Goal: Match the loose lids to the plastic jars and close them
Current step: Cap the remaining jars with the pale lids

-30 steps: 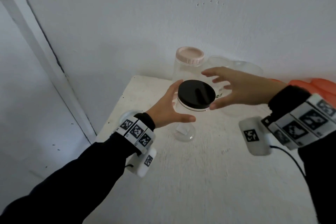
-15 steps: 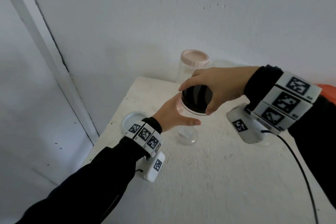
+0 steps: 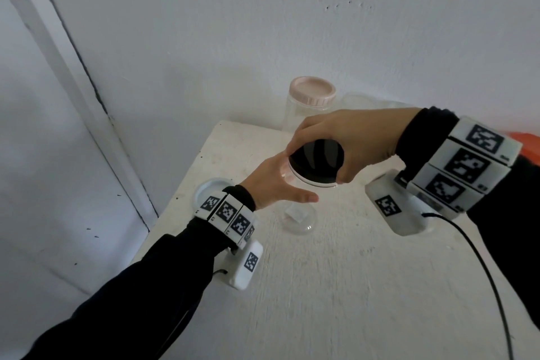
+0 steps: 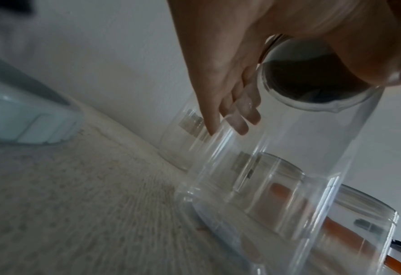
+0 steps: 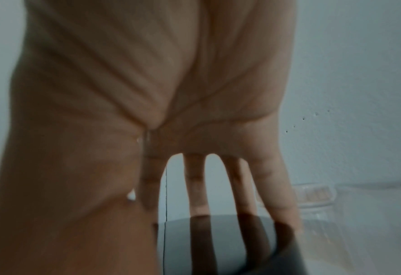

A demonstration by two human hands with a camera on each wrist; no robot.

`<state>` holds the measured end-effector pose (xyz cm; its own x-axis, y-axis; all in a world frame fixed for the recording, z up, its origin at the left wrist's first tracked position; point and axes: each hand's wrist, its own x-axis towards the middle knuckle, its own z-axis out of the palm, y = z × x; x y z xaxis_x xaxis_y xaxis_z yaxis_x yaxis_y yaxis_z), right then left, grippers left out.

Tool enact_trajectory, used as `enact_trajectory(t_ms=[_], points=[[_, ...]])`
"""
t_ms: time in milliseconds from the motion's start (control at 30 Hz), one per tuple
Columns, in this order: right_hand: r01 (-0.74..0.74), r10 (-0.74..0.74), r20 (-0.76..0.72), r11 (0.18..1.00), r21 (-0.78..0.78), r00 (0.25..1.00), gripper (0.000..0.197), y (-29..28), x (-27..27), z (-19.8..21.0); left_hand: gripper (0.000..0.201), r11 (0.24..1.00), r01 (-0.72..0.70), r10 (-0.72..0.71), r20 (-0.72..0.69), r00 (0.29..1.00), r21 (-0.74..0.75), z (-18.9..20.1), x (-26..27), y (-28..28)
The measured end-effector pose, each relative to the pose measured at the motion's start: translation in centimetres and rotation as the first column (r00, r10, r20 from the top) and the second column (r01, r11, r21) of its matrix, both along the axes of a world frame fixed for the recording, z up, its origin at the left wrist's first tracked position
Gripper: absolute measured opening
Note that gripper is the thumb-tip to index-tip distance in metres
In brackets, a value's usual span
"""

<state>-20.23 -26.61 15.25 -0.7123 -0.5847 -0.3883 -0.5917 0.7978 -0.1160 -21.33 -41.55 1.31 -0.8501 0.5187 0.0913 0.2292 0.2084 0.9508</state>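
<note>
- While my left hand [image 3: 271, 181] wraps the clear jar [image 3: 298, 207] standing on the white table [image 3: 350, 286], my right hand [image 3: 347, 137] grips its black lid [image 3: 317, 162] from above.
- Left wrist view alone shows my fingers [image 4: 239, 122] through the jar wall, plus two open jars [image 4: 289, 195] behind.
- Head view alone shows the pink-lidded jar [image 3: 312, 90] at the wall.

my right hand has closed over the black lid

a second ago my right hand [image 3: 347, 137] hovered spread beside the black lid [image 3: 317, 162]; now its fingers and thumb grip the rim from above, wrist swung up.
</note>
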Motion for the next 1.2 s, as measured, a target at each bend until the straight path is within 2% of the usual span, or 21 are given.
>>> enact_trajectory(t_ms=[300, 500, 800, 1100, 1200], points=[[-0.016, 0.014, -0.023, 0.998, -0.056, 1.0, 0.075, 0.5, 0.1, -0.2, 0.068, 0.998, 0.056, -0.056, -0.004, 0.998, 0.028, 0.2, -0.2, -0.1], [0.024, -0.027, -0.064, 0.999, -0.037, 0.998, 0.075, 0.4, -0.2, -0.2, 0.069, 1.0, -0.009, 0.009, -0.01, 1.0, 0.026, -0.3, 0.1, 0.1], [0.073, -0.078, -0.161, 0.997, -0.036, 0.984, 0.071, 0.0, 0.2, -0.2, 0.067, 0.997, -0.034, 0.035, -0.018, 0.999, 0.062, -0.4, 0.3, 0.3], [0.224, -0.263, -0.38, 0.964, -0.145, 0.886, 0.065, -0.7, 1.8, -2.3, 0.081, 0.991, -0.127, 0.13, -0.079, 0.988, 0.049, -0.9, 1.5, 1.1], [0.272, -0.273, -0.441, 0.96, -0.068, 0.855, 0.067, -1.2, 2.3, -2.4, 0.09, 0.989, -0.142, 0.144, -0.082, 0.986, 0.037, -0.9, 1.9, 1.1]])
